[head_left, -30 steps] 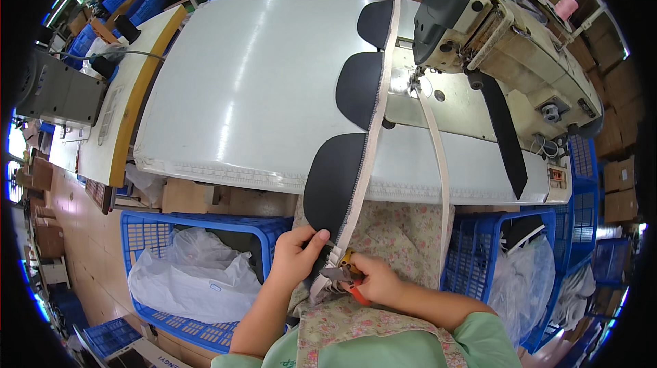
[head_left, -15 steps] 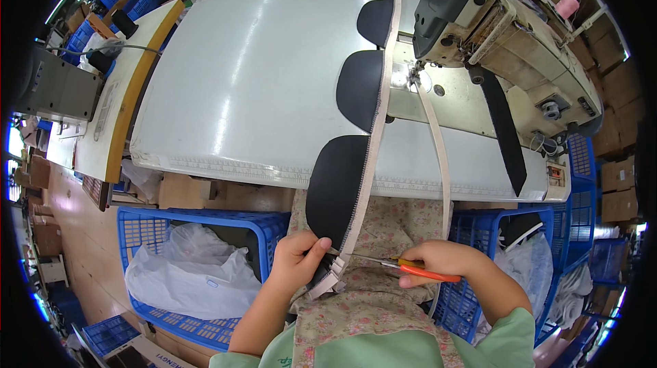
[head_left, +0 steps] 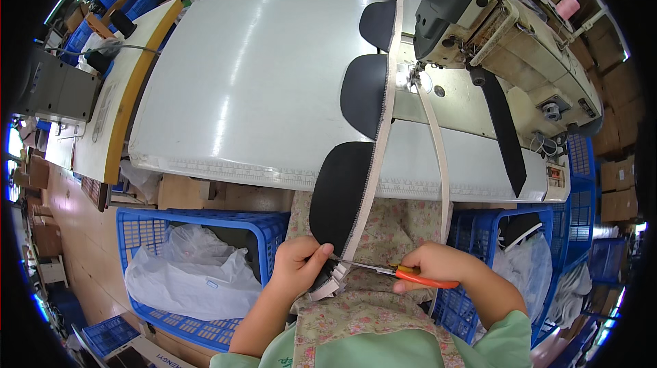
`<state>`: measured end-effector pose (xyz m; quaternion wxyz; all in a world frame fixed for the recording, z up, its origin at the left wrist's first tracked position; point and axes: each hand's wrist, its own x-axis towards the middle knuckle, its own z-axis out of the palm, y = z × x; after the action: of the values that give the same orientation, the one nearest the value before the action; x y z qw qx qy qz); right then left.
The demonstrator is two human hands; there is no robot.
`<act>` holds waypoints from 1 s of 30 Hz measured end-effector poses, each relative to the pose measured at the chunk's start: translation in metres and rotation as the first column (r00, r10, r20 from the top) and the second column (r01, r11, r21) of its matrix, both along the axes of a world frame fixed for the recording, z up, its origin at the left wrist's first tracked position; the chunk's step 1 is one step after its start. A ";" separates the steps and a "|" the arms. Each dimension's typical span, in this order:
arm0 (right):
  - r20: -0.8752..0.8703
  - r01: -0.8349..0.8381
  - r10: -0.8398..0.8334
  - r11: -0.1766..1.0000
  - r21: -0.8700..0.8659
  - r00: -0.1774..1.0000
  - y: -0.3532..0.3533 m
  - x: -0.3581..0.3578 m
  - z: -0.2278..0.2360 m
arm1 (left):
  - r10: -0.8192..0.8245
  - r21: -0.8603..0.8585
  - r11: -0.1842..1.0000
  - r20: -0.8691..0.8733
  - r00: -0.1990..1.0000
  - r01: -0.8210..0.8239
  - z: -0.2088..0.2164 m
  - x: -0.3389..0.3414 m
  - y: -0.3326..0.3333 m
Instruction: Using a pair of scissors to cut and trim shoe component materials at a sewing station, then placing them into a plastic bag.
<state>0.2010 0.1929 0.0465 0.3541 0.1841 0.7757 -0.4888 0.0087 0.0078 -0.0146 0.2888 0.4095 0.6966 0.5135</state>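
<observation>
My left hand point(head_left: 300, 263) pinches the near end of a black rounded piece point(head_left: 340, 193), one of several joined along a pale tape point(head_left: 367, 211) with stitching on its edge. In my right hand point(head_left: 432, 265) is a pair of scissors point(head_left: 417, 277) with orange handles. Their blades reach left to the tape beside my left fingers. Short cut notches or folds show in the tape's near end, below the blades. The strip hangs over the table edge and runs back across the white sewing table point(head_left: 233, 81). A second narrow pale tape point(head_left: 436, 149) comes down from the needle area.
A sewing machine point(head_left: 506, 46) stands at the right of the table, with pink thread cones point(head_left: 568, 6) behind. One black strip point(head_left: 504, 135) lies near it. Blue crates point(head_left: 198, 216) holding plastic bags flank my lap. A yellow-edged table point(head_left: 126, 94) is at left.
The black pieces and their tape have slid slightly toward me and to the right. The scissors have shifted slightly left and down, with the blades still at the tape.
</observation>
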 end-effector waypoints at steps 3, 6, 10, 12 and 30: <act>-0.043 0.013 -0.014 1.000 -0.025 0.999 -0.005 0.003 -0.008 | 0.001 0.005 1.000 0.003 1.000 -0.001 -0.003 -0.001 -0.004; -0.137 0.069 -0.095 0.981 -0.184 0.986 -0.010 0.009 -0.021 | -0.020 0.017 1.000 0.008 1.000 0.020 -0.004 -0.002 -0.006; -0.061 -0.009 0.003 0.995 -0.095 0.998 -0.007 0.005 -0.015 | -0.036 0.028 0.999 0.025 0.999 0.035 -0.004 -0.003 -0.005; -0.058 -0.016 0.012 0.997 -0.069 0.998 -0.005 0.005 -0.010 | -0.041 0.022 0.999 0.007 0.999 0.041 -0.003 -0.003 -0.006; -0.413 0.784 -0.896 0.371 -0.498 0.162 -0.042 -0.076 -0.043 | 0.225 0.024 0.974 0.061 0.972 -0.227 0.008 -0.006 -0.025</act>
<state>0.1253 0.1505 0.0033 -0.2464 0.3764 0.5629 -0.6933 0.0027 -0.0174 -0.0061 0.2423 0.3168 0.7221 0.5653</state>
